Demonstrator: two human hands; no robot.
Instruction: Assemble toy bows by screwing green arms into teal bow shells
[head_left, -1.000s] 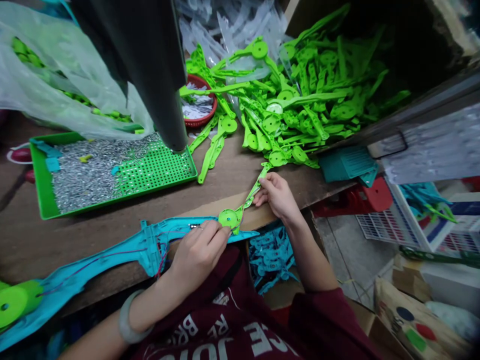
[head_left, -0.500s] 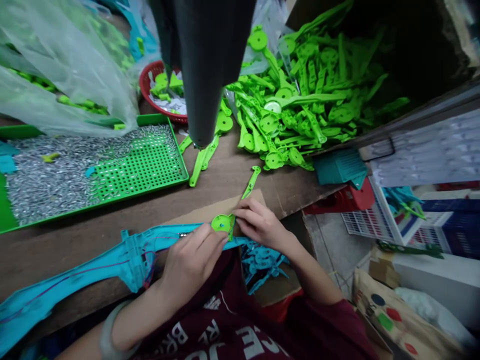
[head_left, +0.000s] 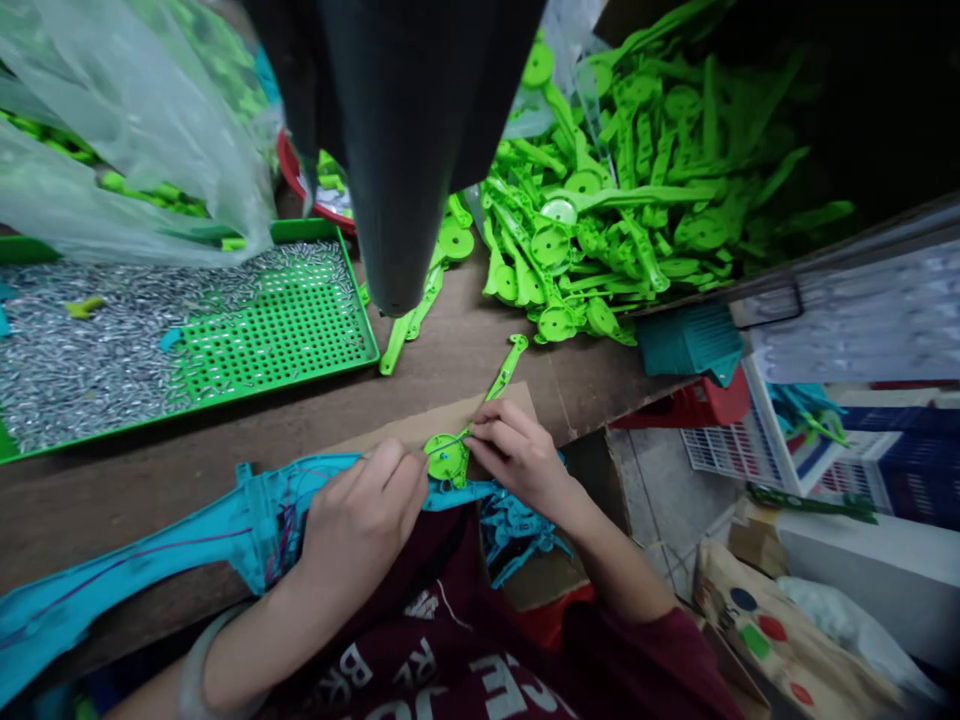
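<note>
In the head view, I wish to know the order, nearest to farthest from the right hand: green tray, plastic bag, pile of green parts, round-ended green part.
From the right hand:
1. Round-ended green part: at the fingertips.
2. Pile of green parts: beyond, toward the right.
3. Green tray: left.
4. Plastic bag: upper left.

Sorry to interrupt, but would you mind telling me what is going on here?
Someone is working by hand at a bench. The left hand and the right hand pinch what looks like a thin strand, held over the round end of a green plastic part. A long blue piece lies close by. Farther back are a tray holding small metal pieces and a heap of loose green parts.
</note>
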